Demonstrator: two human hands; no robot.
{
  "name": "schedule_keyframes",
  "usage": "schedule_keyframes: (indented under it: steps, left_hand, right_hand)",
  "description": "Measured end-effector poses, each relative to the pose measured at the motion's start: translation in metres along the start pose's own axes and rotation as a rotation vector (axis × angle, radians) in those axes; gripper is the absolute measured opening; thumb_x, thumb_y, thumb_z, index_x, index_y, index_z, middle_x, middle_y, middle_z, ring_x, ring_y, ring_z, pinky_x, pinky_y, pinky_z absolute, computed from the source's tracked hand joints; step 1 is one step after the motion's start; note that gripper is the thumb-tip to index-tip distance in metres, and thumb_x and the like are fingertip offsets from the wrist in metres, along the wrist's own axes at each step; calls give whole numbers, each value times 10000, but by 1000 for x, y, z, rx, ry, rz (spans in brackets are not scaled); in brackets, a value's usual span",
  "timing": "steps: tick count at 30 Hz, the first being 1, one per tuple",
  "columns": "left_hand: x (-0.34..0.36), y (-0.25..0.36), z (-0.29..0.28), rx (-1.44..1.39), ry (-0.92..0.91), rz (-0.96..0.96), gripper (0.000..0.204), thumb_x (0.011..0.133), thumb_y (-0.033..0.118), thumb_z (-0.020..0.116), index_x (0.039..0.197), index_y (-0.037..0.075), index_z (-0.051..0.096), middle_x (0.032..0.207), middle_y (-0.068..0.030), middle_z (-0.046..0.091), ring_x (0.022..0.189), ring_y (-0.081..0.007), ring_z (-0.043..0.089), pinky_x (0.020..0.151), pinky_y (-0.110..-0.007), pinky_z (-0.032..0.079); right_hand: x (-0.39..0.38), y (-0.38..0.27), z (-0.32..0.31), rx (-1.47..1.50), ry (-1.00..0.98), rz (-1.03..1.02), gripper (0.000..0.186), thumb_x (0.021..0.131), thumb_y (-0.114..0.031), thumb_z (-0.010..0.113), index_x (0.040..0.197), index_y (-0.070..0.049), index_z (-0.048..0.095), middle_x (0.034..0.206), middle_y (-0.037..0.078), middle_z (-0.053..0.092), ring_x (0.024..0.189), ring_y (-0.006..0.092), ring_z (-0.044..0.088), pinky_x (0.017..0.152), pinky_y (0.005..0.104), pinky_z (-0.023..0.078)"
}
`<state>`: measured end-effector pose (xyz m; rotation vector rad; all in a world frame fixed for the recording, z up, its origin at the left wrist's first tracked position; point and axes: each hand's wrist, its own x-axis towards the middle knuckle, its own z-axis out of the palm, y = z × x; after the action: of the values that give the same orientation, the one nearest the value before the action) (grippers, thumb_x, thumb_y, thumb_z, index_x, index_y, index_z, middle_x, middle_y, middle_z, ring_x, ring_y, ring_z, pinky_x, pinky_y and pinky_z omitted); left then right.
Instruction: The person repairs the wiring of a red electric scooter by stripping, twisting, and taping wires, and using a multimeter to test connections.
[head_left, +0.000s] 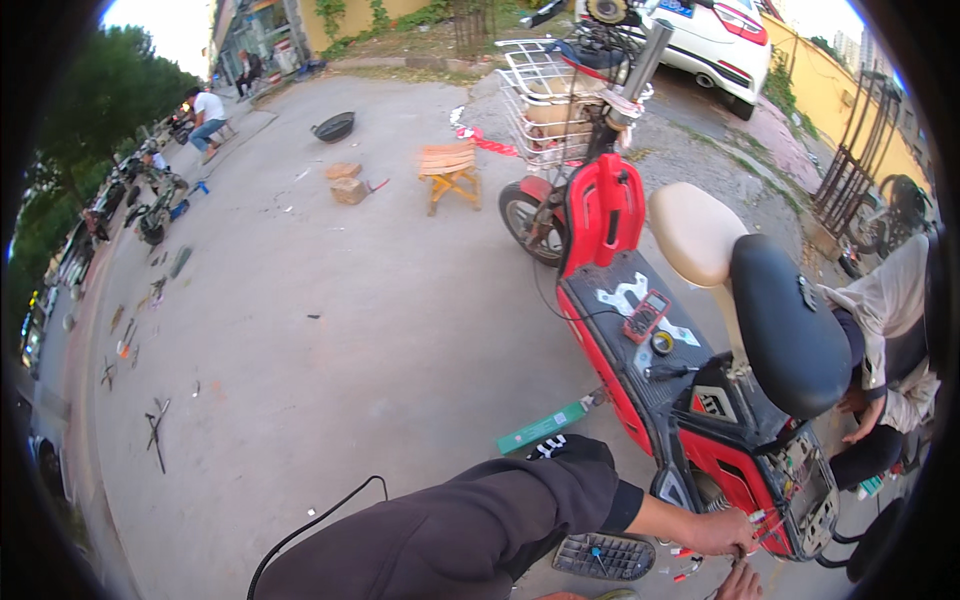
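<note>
Beside the opened rear of a red electric scooter (700, 455), my left hand (715, 531) is closed, with thin wires at its fingers. White and red wire connectors (757, 517) show beside that hand. My right hand (740, 580) comes in at the lower edge, its fingertips pinched together close under the left hand. What the right fingers hold is too small to make out. More loose red and white connectors (686, 565) hang or lie just left of the hands. Coloured wires (795, 470) show in the scooter's open tail.
On the footboard rest a red multimeter (648, 316), a tape roll (662, 343) and a dark-handled tool (670, 371). A green box (545, 427) and a black ribbed panel (604, 557) lie on the ground. Another person (885, 340) crouches beyond the scooter. A wooden stool (448, 176) stands ahead.
</note>
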<state>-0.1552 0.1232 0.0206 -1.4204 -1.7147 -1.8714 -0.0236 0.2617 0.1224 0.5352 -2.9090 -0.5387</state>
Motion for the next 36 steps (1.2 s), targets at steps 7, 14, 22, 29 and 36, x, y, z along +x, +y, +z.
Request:
schedule_keyframes:
  steps: [7, 14, 22, 29, 36]
  left_hand:
    - [-2, -5, 5, 136, -53, -19, 119, 727, 141, 721, 708, 38, 664, 724, -149, 623, 734, -361, 636, 645, -481, 476]
    - [-2, -6, 13, 152, -21, -5, 102, 723, 146, 718, 725, 47, 697, 729, -151, 650, 724, -361, 654, 622, -491, 497]
    - [-2, -8, 12, 138, -43, -35, 129, 719, 161, 727, 727, 41, 679, 732, -148, 649, 725, -367, 652, 634, -499, 491]
    - [1, -9, 9, 106, -37, 0, 158, 710, 166, 737, 731, 34, 653, 724, -155, 637, 713, -376, 640, 627, -508, 477]
    - [1, -2, 7, 80, -49, -32, 103, 732, 154, 714, 750, 55, 696, 730, -154, 642, 728, -369, 647, 637, -486, 486]
  right_hand:
    - [20, -14, -26, 168, -64, 214, 295, 1051, -238, 545, 1270, -105, 691, 1021, 134, 743, 888, 250, 723, 775, 367, 571]
    - [22, 1, -2, 1281, -158, 916, 327, 1014, -322, 616, 1101, -41, 759, 703, -7, 569, 573, 127, 527, 501, 308, 422]
    - [15, -16, -30, 871, 84, 495, 300, 1059, -180, 532, 1263, -35, 699, 1041, 97, 728, 921, 195, 672, 798, 330, 541]
    - [14, -20, -25, 274, -24, 295, 306, 1068, -102, 482, 1293, -90, 690, 1154, 97, 730, 933, 211, 705, 830, 339, 567]
    - [33, -34, -57, 775, -179, 771, 342, 1039, -318, 601, 1177, -37, 739, 935, 146, 735, 827, 218, 697, 725, 345, 546]
